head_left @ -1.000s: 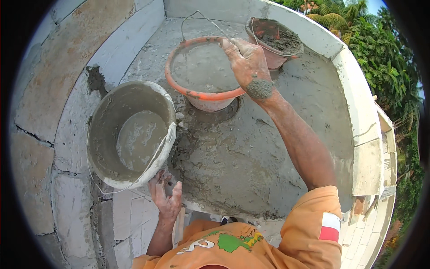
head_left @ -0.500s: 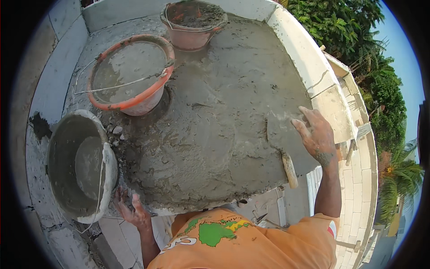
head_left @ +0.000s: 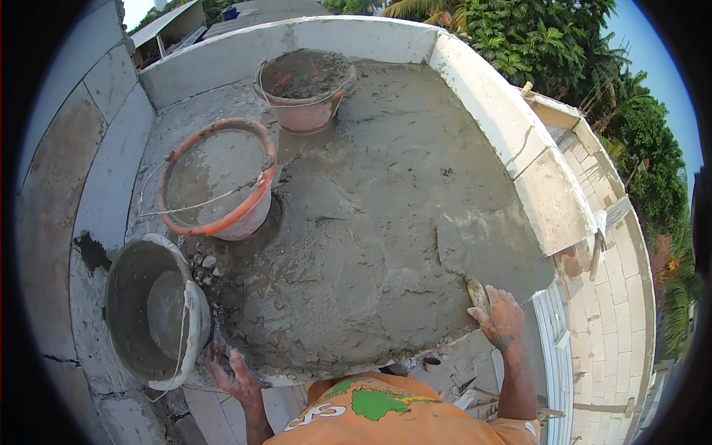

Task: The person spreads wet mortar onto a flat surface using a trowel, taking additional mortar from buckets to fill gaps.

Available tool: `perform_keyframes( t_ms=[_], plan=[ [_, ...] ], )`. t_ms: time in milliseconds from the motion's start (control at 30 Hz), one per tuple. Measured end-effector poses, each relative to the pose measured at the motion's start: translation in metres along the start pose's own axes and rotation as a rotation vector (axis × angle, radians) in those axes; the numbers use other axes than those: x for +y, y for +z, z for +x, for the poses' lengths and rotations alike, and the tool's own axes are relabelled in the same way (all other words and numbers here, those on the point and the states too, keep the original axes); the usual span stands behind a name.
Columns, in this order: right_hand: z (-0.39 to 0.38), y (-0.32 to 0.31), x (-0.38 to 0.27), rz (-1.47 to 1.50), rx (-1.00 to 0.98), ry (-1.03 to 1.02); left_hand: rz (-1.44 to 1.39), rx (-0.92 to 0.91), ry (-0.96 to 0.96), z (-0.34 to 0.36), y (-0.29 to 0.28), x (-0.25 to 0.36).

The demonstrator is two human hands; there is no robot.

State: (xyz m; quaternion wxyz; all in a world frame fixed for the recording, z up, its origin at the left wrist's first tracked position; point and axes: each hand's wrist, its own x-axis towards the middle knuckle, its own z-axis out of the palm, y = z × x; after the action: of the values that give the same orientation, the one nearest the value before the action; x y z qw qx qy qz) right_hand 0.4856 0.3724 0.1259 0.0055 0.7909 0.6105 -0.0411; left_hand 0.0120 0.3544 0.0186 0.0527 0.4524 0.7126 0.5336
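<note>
Wet grey mortar covers most of the raised slab in front of me. A trowel with a pale, mortar-smeared handle lies at the right of it, its blade flat and coated in mortar. My right hand is at the handle's near end, thumb on one side and fingers curled on the other. My left hand, fingers apart and holding nothing, rests by the slab's near left edge. Just beyond it stands a grey mortar-crusted bucket, tilted, with grey residue inside.
An orange-rimmed bucket holds grey liquid; a reddish bucket behind it holds mortar. A low pale wall bounds the back and right. Small rubble lies by the grey bucket. Beyond the near edge is a drop with building debris.
My right hand has come back toward me from beside the blade to the trowel's handle. The view has tilted up, showing more beyond the far wall. My left hand stays near the slab's edge.
</note>
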Motion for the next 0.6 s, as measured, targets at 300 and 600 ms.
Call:
perform_keyframes(
  t_ms=[300, 600],
  plan=[
    [0.009, -0.012, 0.007, 0.152, 0.076, -0.025, 0.0, -0.001, 0.043, 0.001, -0.001, 0.003],
    [0.018, -0.052, 0.0, 0.004, 0.135, -0.1, 0.011, 0.027, 0.1, -0.001, 0.003, 0.006]
  ],
)
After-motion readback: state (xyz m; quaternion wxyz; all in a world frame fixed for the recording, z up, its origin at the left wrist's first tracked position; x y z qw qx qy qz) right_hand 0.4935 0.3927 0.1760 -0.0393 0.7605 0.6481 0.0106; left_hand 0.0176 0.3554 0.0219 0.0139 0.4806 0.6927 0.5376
